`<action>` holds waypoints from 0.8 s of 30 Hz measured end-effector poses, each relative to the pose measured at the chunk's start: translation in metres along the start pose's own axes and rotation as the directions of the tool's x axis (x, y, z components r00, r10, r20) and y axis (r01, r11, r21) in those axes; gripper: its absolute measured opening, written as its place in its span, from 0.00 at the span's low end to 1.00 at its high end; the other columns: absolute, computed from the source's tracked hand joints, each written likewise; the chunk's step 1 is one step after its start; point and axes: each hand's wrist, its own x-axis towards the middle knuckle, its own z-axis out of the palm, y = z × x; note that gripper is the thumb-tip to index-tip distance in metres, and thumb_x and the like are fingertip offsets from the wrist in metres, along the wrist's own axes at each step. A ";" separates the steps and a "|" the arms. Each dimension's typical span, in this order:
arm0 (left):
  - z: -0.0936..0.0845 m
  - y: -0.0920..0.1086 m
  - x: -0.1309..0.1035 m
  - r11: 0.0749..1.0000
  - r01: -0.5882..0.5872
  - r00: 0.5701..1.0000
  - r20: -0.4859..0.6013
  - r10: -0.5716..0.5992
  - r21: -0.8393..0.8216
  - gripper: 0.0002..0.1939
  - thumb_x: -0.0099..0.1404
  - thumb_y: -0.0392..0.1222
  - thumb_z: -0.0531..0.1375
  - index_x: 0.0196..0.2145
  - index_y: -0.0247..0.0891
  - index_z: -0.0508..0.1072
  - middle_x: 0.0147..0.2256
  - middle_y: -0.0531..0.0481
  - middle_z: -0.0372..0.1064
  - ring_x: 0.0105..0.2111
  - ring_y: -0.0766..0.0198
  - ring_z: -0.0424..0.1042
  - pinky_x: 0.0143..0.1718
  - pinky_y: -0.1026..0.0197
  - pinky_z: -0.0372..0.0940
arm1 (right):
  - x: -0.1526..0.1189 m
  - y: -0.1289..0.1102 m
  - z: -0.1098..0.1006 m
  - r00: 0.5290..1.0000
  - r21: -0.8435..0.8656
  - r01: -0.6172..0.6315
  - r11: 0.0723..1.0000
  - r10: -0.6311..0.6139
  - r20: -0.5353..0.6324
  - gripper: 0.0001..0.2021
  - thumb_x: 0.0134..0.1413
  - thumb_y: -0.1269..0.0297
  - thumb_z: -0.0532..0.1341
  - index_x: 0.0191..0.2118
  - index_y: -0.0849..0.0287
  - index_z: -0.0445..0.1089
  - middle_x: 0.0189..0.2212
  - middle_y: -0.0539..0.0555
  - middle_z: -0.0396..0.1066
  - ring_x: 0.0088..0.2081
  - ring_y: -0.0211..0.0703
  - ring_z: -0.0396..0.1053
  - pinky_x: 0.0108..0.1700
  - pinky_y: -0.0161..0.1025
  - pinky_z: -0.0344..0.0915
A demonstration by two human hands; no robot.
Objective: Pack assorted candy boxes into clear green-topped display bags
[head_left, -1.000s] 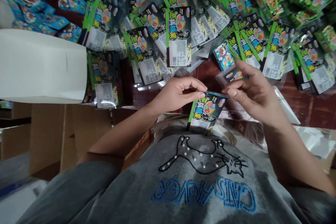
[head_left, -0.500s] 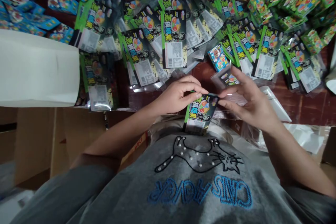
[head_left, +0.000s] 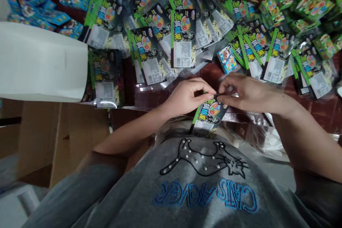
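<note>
A black and green printed packet (head_left: 210,114) hangs at the table's front edge, just above my shirt. My left hand (head_left: 188,96) pinches its top edge between thumb and fingers. Close beside it, my right hand (head_left: 240,92) has thumb and fingers pressed together at the same top edge, fingertips nearly touching the left ones. Any small part between the fingertips is too small to make out. Behind my right hand lies a small blue box (head_left: 227,58) with a colourful print.
Many similar packets (head_left: 183,39) overlap across the dark red table (head_left: 149,99). Blue boxes (head_left: 73,1) are heaped at the back left, green boxes (head_left: 312,5) at the back right. A white curved object (head_left: 40,62) stands at the left.
My right hand has moved left and its spread fingers have closed at the packet's top edge. My left hand still pinches the packet. The whole view has shifted slightly.
</note>
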 end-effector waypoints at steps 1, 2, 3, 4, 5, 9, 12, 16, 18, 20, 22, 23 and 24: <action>0.000 0.001 -0.001 1.000 0.009 1.000 -0.005 -0.009 0.000 0.04 0.70 0.37 0.66 0.40 0.38 0.84 0.41 0.46 0.83 0.42 0.64 0.80 0.49 0.59 0.74 | -0.001 -0.002 0.003 1.000 0.005 -0.020 1.000 0.020 -0.008 0.12 0.61 0.52 0.65 0.41 0.55 0.74 0.37 0.53 0.76 0.35 0.43 0.72 0.40 0.44 0.67; -0.001 0.001 -0.002 1.000 0.015 1.000 -0.006 -0.015 -0.004 0.05 0.70 0.36 0.65 0.41 0.38 0.83 0.42 0.46 0.83 0.43 0.64 0.80 0.49 0.60 0.73 | -0.003 -0.003 0.006 0.999 0.005 -0.036 0.999 0.036 -0.022 0.12 0.62 0.52 0.64 0.41 0.55 0.74 0.38 0.54 0.77 0.37 0.44 0.73 0.42 0.44 0.68; -0.001 0.001 -0.003 1.000 0.021 1.000 -0.007 -0.022 -0.008 0.06 0.70 0.35 0.64 0.41 0.38 0.83 0.43 0.46 0.83 0.43 0.64 0.80 0.50 0.60 0.73 | -0.005 -0.005 0.009 0.997 -0.005 -0.044 0.999 0.044 -0.061 0.13 0.62 0.52 0.64 0.42 0.56 0.74 0.40 0.55 0.77 0.38 0.46 0.73 0.44 0.46 0.69; -0.002 0.001 -0.003 0.999 0.032 0.999 -0.011 -0.032 -0.016 0.07 0.70 0.34 0.64 0.42 0.37 0.83 0.43 0.46 0.83 0.43 0.64 0.80 0.49 0.60 0.73 | -0.007 -0.008 0.012 0.992 -0.028 -0.047 0.999 0.043 -0.121 0.14 0.62 0.52 0.65 0.44 0.57 0.74 0.42 0.56 0.77 0.41 0.49 0.74 0.46 0.48 0.70; -0.003 0.001 -0.004 0.998 0.050 0.998 -0.022 -0.051 -0.033 0.08 0.70 0.34 0.63 0.43 0.37 0.82 0.43 0.46 0.83 0.43 0.64 0.80 0.48 0.60 0.73 | -0.010 -0.010 0.016 0.979 -0.065 -0.041 0.997 0.027 -0.200 0.15 0.62 0.52 0.66 0.47 0.58 0.74 0.45 0.59 0.77 0.46 0.52 0.75 0.50 0.50 0.71; -0.002 -0.004 -0.013 0.979 0.150 0.982 -0.092 -0.163 -0.137 0.07 0.69 0.36 0.64 0.45 0.35 0.78 0.40 0.46 0.81 0.39 0.64 0.80 0.44 0.61 0.74 | -0.017 -0.019 0.031 0.908 -0.317 0.056 0.947 -0.180 -0.378 0.13 0.68 0.58 0.65 0.53 0.58 0.76 0.50 0.63 0.75 0.54 0.60 0.72 0.56 0.57 0.70; -0.004 -0.004 -0.027 0.970 0.164 0.974 -0.124 -0.188 -0.180 0.07 0.70 0.37 0.64 0.44 0.35 0.79 0.43 0.44 0.82 0.44 0.61 0.82 0.50 0.58 0.76 | -0.006 -0.020 0.035 0.906 -0.403 0.161 0.901 -0.297 -0.302 0.11 0.71 0.58 0.62 0.51 0.51 0.80 0.46 0.58 0.78 0.48 0.58 0.73 0.53 0.57 0.70; -0.048 0.008 -0.051 0.967 0.135 0.930 -0.309 -0.200 -0.218 0.07 0.72 0.38 0.64 0.46 0.37 0.80 0.51 0.42 0.82 0.51 0.60 0.82 0.58 0.55 0.75 | 0.047 -0.028 0.021 0.878 -0.233 0.401 0.886 -0.444 -0.178 0.17 0.73 0.52 0.60 0.60 0.47 0.77 0.53 0.59 0.75 0.54 0.56 0.74 0.55 0.55 0.73; -0.101 0.014 -0.064 0.978 0.146 0.839 -0.504 -0.204 -0.152 0.08 0.72 0.40 0.65 0.47 0.37 0.81 0.52 0.45 0.82 0.51 0.60 0.81 0.59 0.52 0.74 | 0.082 -0.036 0.009 0.855 -0.183 0.453 0.873 -0.483 -0.187 0.24 0.74 0.48 0.57 0.69 0.48 0.70 0.61 0.61 0.71 0.63 0.56 0.71 0.62 0.56 0.71; -0.169 0.011 -0.074 0.978 0.188 0.735 -0.647 -0.204 -0.095 0.12 0.70 0.43 0.69 0.48 0.34 0.81 0.47 0.47 0.83 0.46 0.62 0.81 0.58 0.50 0.74 | 0.113 -0.041 -0.002 0.867 -0.272 0.375 0.886 -0.439 -0.235 0.31 0.74 0.45 0.55 0.74 0.54 0.62 0.69 0.66 0.64 0.71 0.60 0.63 0.70 0.59 0.64; -0.237 -0.004 -0.079 0.948 0.282 0.707 -0.637 -0.308 -0.147 0.13 0.66 0.43 0.73 0.44 0.33 0.82 0.37 0.52 0.82 0.34 0.67 0.78 0.52 0.47 0.76 | 0.133 -0.041 -0.004 0.919 -0.434 0.228 0.871 -0.340 -0.198 0.42 0.69 0.41 0.61 0.77 0.65 0.56 0.74 0.74 0.57 0.75 0.70 0.55 0.73 0.66 0.57; -0.265 -0.014 -0.080 0.933 0.321 0.701 -0.621 -0.351 -0.165 0.09 0.66 0.41 0.73 0.41 0.34 0.83 0.34 0.53 0.81 0.33 0.65 0.78 0.52 0.45 0.76 | 0.138 -0.040 -0.001 0.953 -0.511 0.175 0.842 -0.275 -0.127 0.48 0.64 0.40 0.66 0.77 0.68 0.54 0.75 0.77 0.54 0.76 0.75 0.51 0.74 0.70 0.55; -0.287 -0.026 -0.079 0.910 0.384 0.676 -0.622 -0.394 -0.160 0.06 0.65 0.40 0.74 0.37 0.36 0.83 0.32 0.54 0.79 0.33 0.64 0.79 0.53 0.44 0.76 | 0.140 -0.037 0.005 0.977 -0.572 0.147 0.807 -0.210 -0.046 0.53 0.58 0.41 0.71 0.77 0.70 0.53 0.76 0.78 0.51 0.77 0.78 0.49 0.74 0.72 0.53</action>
